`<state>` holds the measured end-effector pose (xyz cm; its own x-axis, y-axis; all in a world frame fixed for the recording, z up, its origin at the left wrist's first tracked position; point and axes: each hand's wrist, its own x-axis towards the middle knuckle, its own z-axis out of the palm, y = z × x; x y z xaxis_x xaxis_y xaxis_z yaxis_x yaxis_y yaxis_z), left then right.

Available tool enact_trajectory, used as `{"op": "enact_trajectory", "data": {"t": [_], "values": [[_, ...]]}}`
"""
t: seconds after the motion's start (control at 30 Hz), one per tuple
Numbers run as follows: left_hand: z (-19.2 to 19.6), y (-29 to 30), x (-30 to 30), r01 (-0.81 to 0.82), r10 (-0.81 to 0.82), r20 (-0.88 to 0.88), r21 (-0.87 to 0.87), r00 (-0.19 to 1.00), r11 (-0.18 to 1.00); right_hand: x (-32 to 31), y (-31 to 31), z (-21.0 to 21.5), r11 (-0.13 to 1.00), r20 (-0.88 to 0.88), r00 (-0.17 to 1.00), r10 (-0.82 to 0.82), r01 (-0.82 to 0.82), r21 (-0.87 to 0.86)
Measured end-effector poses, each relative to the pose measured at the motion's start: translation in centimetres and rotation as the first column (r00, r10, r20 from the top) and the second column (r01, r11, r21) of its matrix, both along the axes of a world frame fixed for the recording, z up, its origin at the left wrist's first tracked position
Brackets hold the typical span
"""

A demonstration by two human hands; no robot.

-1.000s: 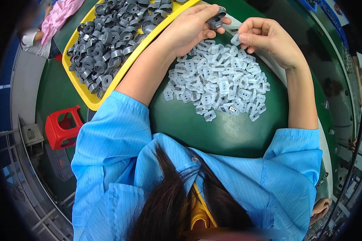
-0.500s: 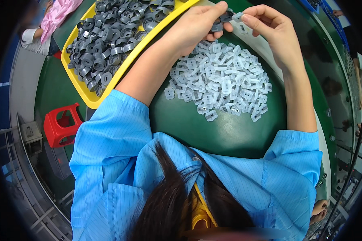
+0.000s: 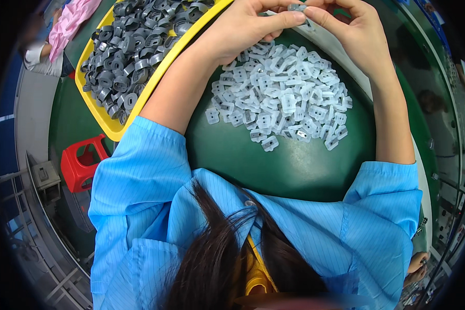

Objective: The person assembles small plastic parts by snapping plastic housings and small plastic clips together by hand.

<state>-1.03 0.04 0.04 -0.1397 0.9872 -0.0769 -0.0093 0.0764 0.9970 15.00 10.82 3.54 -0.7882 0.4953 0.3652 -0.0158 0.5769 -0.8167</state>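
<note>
At the top edge my left hand [image 3: 253, 23] and my right hand [image 3: 349, 28] meet, fingers pinched. A small grey plastic part [image 3: 296, 8] shows between their fingertips. My left hand is closed on it, and its fingers hide most of its shape. Just below my right thumb shows a small translucent plastic piece [image 3: 308, 26], gripped by my right hand against or beside the grey part; I cannot tell whether they are joined. Under my hands lies a heap of similar translucent plastic pieces [image 3: 289, 98] on the green table [image 3: 279, 175].
A yellow tray [image 3: 163, 72] full of grey plastic rings [image 3: 121, 67] stands at the left, beside my left forearm. Further left are a red stool [image 3: 80, 165] and a person with pink cloth [image 3: 72, 23]. Another person's hand [image 3: 417, 263] shows at the lower right.
My hands have come together at the top edge, the right bringing its translucent piece to the grey part in the left. The heap and tray have shifted slightly in view.
</note>
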Motion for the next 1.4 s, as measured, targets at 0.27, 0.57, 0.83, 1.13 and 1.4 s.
{"op": "enact_trajectory", "data": {"t": [0.27,0.57,0.83,1.13,1.4], "values": [[-1.1,0.5,0.9,0.021,0.298,-0.393,0.632,0.87,0.774,-0.2,1.3,-3.1,0.87,0.005,0.999,-0.045,0.042,-0.492],[0.2,-0.1,2.1,-0.231,0.45,-0.395,0.489,0.801,0.841,-1.1,-0.6,-2.1,0.906,-0.027,0.98,-0.197,0.172,-0.386],[-0.3,0.0,1.8,-0.162,0.397,-0.397,0.508,0.827,0.846,-0.3,1.5,-3.1,0.991,0.044,0.998,-0.049,0.054,-0.125],[0.3,-0.3,2.1,-0.053,0.414,-0.529,0.569,0.74,0.821,-0.3,2.6,-3.6,0.861,0.001,0.994,0.111,-0.096,-0.499],[-0.9,0.3,0.8,0.11,0.33,-0.593,0.584,0.734,0.804,0.3,2.0,-2.1,0.807,0.112,0.98,0.164,-0.068,-0.587]]}}
